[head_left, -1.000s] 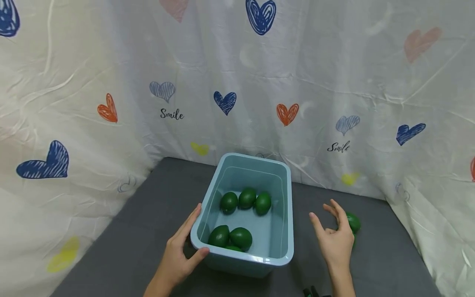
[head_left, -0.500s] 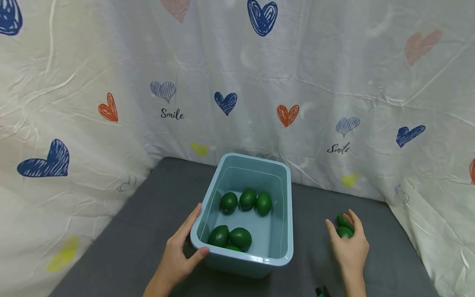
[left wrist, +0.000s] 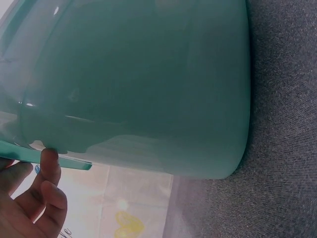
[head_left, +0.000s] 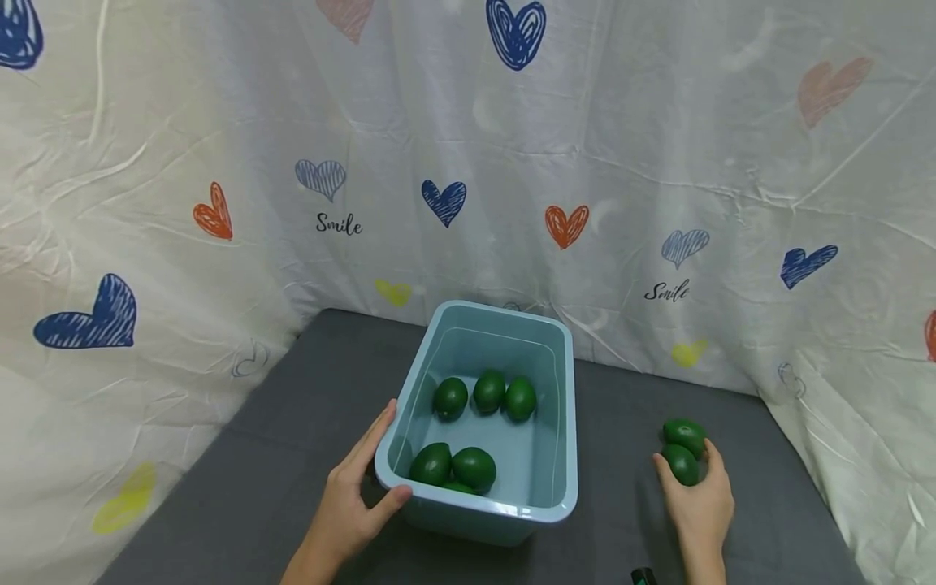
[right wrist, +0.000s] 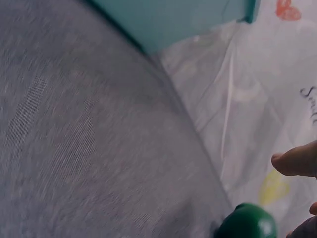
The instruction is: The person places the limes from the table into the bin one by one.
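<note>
A light blue plastic tub (head_left: 563,422) stands on the dark table, with several glossy green avocados (head_left: 475,470) in two groups on its floor. My left hand (head_left: 351,496) holds the tub's near left corner, thumb at the front rim and fingers along the left side. In the left wrist view its fingers (left wrist: 49,171) are bent under the rim. Right of the tub, my right hand (head_left: 699,500) has thumb and fingers on either side of the nearer avocado (head_left: 680,465). A farther avocado (head_left: 685,435) lies just beyond. The right wrist view shows the thumb (right wrist: 297,161) apart from an avocado (right wrist: 246,223).
A dark grey cloth (head_left: 607,455) covers the table. Behind and at the sides hangs a white curtain (head_left: 621,162) printed with hearts. A small black object (head_left: 643,576) shows at the bottom edge, partly cut off.
My right hand has moved right and down around the nearer avocado, and its fingers have drawn closer to it. Both avocados beside the tub now show. My left hand and the tub stay put.
</note>
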The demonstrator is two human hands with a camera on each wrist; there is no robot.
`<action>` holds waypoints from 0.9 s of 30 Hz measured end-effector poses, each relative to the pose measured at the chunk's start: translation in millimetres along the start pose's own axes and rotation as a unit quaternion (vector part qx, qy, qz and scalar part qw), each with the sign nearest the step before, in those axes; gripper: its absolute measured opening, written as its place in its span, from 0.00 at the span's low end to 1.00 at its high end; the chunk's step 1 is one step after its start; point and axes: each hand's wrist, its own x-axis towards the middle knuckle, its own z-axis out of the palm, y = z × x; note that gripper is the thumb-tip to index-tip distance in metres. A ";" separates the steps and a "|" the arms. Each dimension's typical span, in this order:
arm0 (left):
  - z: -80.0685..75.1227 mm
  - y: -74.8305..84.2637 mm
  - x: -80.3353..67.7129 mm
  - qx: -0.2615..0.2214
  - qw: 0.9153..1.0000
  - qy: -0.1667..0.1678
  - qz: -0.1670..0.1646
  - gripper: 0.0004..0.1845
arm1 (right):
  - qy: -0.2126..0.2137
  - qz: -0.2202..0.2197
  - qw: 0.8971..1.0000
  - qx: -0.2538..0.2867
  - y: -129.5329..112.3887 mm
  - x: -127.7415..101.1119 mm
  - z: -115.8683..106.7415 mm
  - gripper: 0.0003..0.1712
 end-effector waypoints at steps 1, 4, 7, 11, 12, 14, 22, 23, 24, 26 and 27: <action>0.2 -0.1 0.1 -0.001 1.000 0.000 0.001 0.52 | -0.004 0.003 1.000 -0.001 2.3 0.5 0.3 0.52; 0.6 -0.1 0.8 -0.003 1.000 0.001 0.002 0.51 | -0.015 0.017 1.000 0.000 8.6 2.3 1.2 0.53; 0.7 -0.1 1.2 -0.003 1.000 0.000 0.001 0.51 | -0.022 0.035 0.999 0.000 14.2 3.5 2.9 0.53; 1.0 -0.3 1.1 -0.003 1.000 -0.001 -0.001 0.51 | -0.023 0.044 0.999 -0.004 21.9 4.4 6.1 0.52; 1.0 -0.4 0.9 -0.003 1.000 -0.001 -0.001 0.51 | -0.023 0.043 0.999 -0.006 23.6 4.6 7.1 0.52; 1.1 -0.5 0.5 -0.004 1.000 0.000 -0.001 0.51 | -0.022 0.040 0.999 -0.010 26.8 4.9 9.5 0.52; 1.0 -0.8 -1.3 -0.006 1.000 0.001 -0.003 0.51 | -0.015 0.040 0.999 -0.009 32.4 5.2 16.9 0.49; 1.1 -0.8 -1.4 -0.006 1.000 0.001 -0.004 0.51 | -0.014 0.042 0.999 -0.008 32.6 5.2 17.4 0.48; 1.3 -0.6 -1.4 -0.005 1.000 0.002 -0.004 0.51 | -0.015 0.044 0.999 -0.007 33.1 5.3 18.1 0.48; 1.5 -0.2 -1.2 -0.004 1.000 0.002 -0.006 0.52 | -0.019 0.049 0.999 -0.007 33.6 5.6 19.2 0.48; 1.6 0.0 -1.0 -0.005 1.000 0.002 -0.005 0.52 | -0.020 0.050 0.998 -0.008 34.1 5.7 20.0 0.48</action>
